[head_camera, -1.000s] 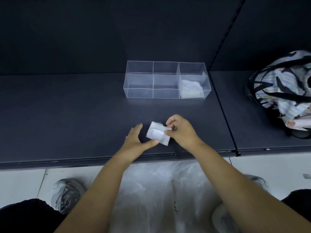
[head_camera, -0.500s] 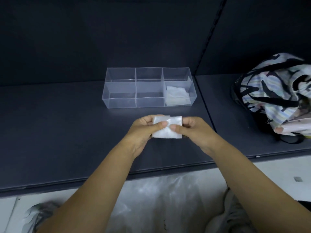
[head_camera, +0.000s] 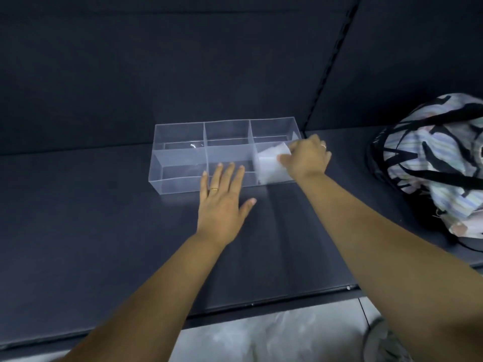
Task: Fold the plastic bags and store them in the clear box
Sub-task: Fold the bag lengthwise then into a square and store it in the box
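I note shelf (head_camera: 91, 218) room left of clear box (head_camera: 180, 178). Flat, splayed left hand (head_camera: 222, 202); right hand (head_camera: 305, 160) pinches folded white bag (head_camera: 271, 163) inside.

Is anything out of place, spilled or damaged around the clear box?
Nothing stands out. The clear box sits flat and intact on the dark shelf; the right hand holds a folded plastic bag at its right-end compartment, and the left hand is open in front.
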